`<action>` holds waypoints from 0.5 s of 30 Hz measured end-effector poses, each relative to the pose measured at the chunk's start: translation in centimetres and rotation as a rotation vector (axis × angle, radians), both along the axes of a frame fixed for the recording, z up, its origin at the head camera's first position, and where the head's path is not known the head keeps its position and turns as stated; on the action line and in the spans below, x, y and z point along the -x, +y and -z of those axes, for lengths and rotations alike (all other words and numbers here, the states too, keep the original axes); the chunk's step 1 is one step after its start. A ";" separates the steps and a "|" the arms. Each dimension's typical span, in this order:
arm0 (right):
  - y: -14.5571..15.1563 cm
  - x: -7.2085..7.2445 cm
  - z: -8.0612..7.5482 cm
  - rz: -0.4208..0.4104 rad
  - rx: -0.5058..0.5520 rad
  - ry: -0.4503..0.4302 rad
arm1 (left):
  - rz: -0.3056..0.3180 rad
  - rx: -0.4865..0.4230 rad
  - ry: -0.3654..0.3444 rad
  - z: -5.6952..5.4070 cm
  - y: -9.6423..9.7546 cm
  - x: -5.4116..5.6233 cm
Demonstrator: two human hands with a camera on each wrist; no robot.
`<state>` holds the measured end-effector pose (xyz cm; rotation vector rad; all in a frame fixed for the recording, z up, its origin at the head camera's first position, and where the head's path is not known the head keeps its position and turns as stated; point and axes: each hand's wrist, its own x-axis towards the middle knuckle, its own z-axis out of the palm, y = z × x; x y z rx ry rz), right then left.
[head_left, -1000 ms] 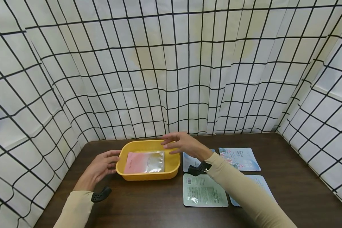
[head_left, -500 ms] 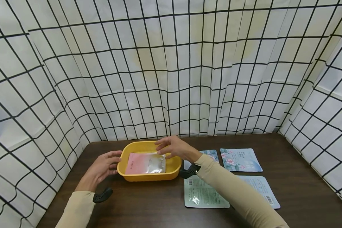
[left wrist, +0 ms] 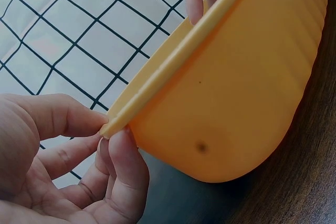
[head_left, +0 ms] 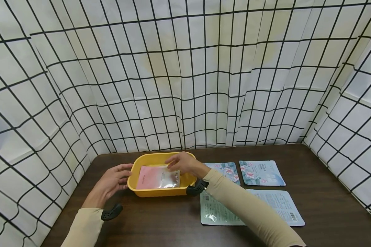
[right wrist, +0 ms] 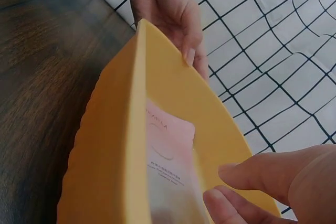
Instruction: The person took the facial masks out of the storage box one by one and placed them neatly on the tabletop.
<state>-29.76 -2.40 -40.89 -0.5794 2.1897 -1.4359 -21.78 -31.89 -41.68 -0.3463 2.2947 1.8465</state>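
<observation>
A yellow plastic basket [head_left: 160, 192] stands on the table, with a pink-and-silver sachet [head_left: 151, 178] lying flat inside. My left hand [head_left: 113, 179] is at the basket's left end; in the left wrist view its thumb and fingers pinch the rim. Over the basket's right side hangs my right hand [head_left: 183, 162], fingers reaching down towards the sachet's silver end. The right wrist view shows the right thumb [right wrist: 252, 171] and a fingertip apart, with nothing between them. Whether the fingers touch the sachet is hidden.
Right of the basket lie two blue floral sachets [head_left: 262, 173], a green sachet [head_left: 217, 214] and a pale blue sachet [head_left: 281, 206], the last two printed side up. My right forearm crosses above them. A white curtain with black grid lines [head_left: 204, 85] surrounds the brown table [head_left: 154, 219].
My right hand has moved left and down into the basket, over the pink sachet's silver end. The left hand stays at the basket's left rim.
</observation>
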 end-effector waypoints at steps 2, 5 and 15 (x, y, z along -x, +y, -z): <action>-0.1 -0.1 0.0 0.010 0.012 -0.010 | 0.000 -0.004 0.001 0.0 0.0 0.0; -0.2 -0.3 0.0 0.040 0.030 -0.003 | 0.002 0.000 0.001 0.0 0.0 0.0; -0.3 -2.4 -0.2 0.277 0.170 0.072 | 0.004 0.011 -0.007 -0.4 0.2 -0.1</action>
